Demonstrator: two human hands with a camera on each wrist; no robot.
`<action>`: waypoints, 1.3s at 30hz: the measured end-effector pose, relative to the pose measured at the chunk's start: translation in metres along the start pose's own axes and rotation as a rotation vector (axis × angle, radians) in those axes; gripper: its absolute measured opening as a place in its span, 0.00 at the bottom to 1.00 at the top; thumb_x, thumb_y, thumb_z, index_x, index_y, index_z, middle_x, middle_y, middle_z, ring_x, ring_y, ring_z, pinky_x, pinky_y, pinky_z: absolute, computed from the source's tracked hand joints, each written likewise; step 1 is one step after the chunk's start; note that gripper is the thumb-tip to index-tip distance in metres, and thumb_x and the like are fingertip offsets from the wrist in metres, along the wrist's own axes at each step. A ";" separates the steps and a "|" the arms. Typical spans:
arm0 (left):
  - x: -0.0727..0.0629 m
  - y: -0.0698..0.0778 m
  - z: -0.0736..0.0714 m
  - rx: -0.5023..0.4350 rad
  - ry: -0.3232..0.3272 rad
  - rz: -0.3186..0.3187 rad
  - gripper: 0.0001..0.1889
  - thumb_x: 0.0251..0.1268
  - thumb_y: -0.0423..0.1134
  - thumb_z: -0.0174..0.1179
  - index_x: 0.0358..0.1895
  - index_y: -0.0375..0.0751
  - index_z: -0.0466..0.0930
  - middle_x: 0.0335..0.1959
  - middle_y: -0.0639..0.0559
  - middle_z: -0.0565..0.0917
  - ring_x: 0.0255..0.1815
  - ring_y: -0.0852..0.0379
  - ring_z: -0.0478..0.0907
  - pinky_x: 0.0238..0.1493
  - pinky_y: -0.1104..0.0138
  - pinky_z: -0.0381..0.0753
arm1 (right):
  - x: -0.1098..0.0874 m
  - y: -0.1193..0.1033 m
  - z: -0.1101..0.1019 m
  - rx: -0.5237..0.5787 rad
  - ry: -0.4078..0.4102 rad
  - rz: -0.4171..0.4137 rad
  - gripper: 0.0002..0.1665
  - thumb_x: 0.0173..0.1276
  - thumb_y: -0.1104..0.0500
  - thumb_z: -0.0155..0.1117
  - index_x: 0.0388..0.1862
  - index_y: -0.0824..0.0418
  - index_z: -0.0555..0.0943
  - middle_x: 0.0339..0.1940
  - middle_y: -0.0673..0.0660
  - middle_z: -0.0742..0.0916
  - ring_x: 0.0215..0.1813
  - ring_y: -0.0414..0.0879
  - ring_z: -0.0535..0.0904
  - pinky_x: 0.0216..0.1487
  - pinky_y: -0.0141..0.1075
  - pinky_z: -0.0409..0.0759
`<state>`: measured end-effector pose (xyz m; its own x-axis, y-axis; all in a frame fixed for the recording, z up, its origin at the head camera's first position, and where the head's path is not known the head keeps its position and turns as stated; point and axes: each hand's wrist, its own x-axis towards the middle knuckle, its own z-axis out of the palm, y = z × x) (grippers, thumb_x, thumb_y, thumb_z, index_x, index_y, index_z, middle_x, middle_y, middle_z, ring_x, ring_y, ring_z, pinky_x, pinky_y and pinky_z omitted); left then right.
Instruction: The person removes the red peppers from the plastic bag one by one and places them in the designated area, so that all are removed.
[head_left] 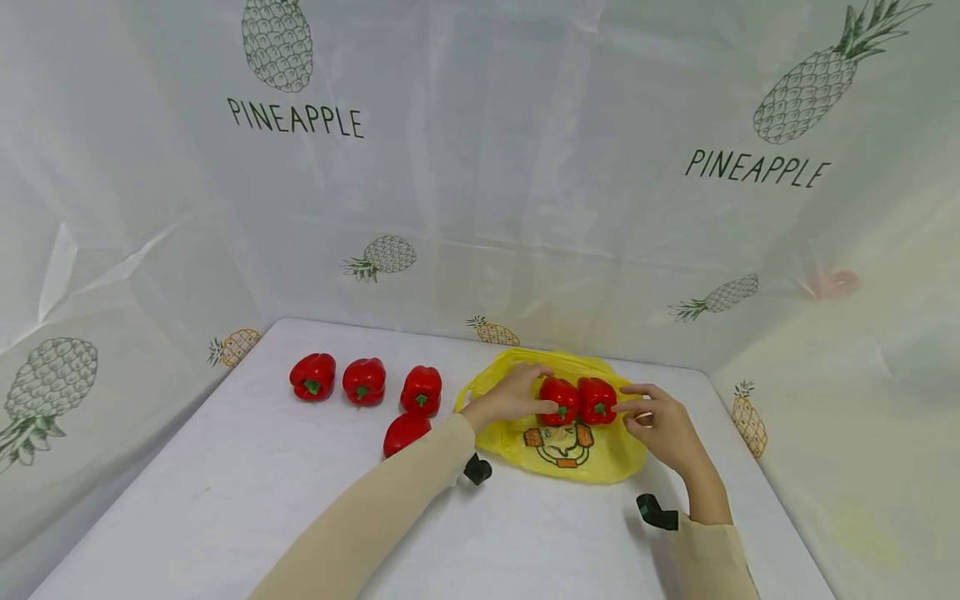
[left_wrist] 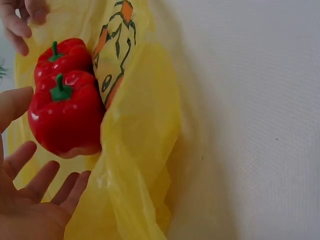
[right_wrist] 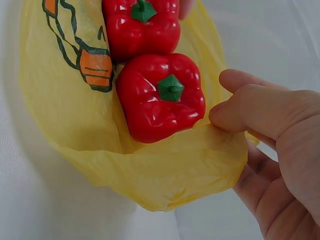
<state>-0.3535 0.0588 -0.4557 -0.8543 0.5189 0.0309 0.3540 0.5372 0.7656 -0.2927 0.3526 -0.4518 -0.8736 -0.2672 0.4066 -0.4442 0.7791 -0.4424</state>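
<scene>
Heads up, your left sleeve [head_left: 375, 525] hides part of red pepper [head_left: 405, 432] nearest near edge of table [head_left: 187, 517], and that edge is itself cut off in head view. Undersides of bagged peppers [head_left: 597, 395] hidden too. In right wrist view your right hand [right_wrist: 300, 137] runs off frame, some fingers partly behind yellow bag [right_wrist: 195, 157]; can't tell if you're pinching it. Red smudge [head_left: 831, 285] past table's right edge: too blurred to call.

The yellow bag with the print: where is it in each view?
Head: the yellow bag sits right of centre, below mid-height.
Left wrist: mostly the left half, top edge to bottom.
Right wrist: left and centre, reaching down from the top edge.
Shared landmark: two red peppers side by side against the yellow.
</scene>
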 end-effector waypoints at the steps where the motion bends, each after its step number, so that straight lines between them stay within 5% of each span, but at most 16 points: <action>1: 0.000 0.000 0.001 0.000 -0.002 0.002 0.35 0.75 0.47 0.68 0.80 0.46 0.67 0.81 0.48 0.68 0.81 0.46 0.64 0.79 0.50 0.67 | 0.000 0.000 0.000 0.000 -0.001 0.001 0.15 0.64 0.76 0.72 0.43 0.60 0.94 0.62 0.65 0.86 0.46 0.55 0.87 0.45 0.44 0.91; 31: 0.011 -0.007 0.017 -0.034 0.011 0.019 0.31 0.74 0.45 0.69 0.76 0.47 0.70 0.71 0.49 0.74 0.67 0.52 0.74 0.70 0.60 0.78 | -0.001 0.002 0.003 0.003 0.017 -0.020 0.15 0.63 0.75 0.72 0.43 0.61 0.94 0.60 0.63 0.86 0.44 0.54 0.87 0.43 0.34 0.90; 39: 0.013 -0.010 0.021 -0.075 0.010 0.004 0.31 0.72 0.46 0.71 0.72 0.48 0.69 0.67 0.52 0.78 0.63 0.55 0.77 0.65 0.63 0.82 | -0.001 0.002 0.003 0.008 0.016 -0.025 0.15 0.63 0.76 0.71 0.42 0.61 0.94 0.60 0.63 0.86 0.44 0.53 0.87 0.43 0.40 0.91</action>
<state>-0.3597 0.0740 -0.4764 -0.8569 0.5138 0.0402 0.3281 0.4837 0.8114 -0.2932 0.3529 -0.4552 -0.8589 -0.2778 0.4302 -0.4678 0.7675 -0.4384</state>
